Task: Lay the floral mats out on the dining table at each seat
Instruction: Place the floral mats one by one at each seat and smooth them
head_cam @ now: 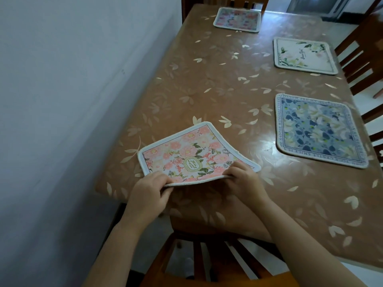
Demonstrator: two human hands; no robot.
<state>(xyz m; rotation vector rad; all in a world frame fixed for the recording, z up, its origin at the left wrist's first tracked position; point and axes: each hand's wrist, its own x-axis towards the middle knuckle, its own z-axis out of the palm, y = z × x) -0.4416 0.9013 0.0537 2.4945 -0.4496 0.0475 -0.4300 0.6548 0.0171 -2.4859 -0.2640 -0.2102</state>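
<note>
Brown leaf-printed cloth covers the dining table (217, 83). At its near left end I hold the pink floral mat (192, 154), its near edge lifted. My left hand (149, 187) and right hand (244, 181) each pinch that edge. A blue mat (319, 131) and a cream mat (304, 55) lie flat along the right side, and a fourth mat (237, 19) lies at the far end.

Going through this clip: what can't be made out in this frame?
Head view throughout.
- Underside of the pink mat, gripped by left hand and right hand: hidden by the mat itself.
- Pattern of the far mat: blurred, washed out by glare.
- Lettering on the cream mat: too small to read.
- The chairs on the right: cut off by the frame edge.
</note>
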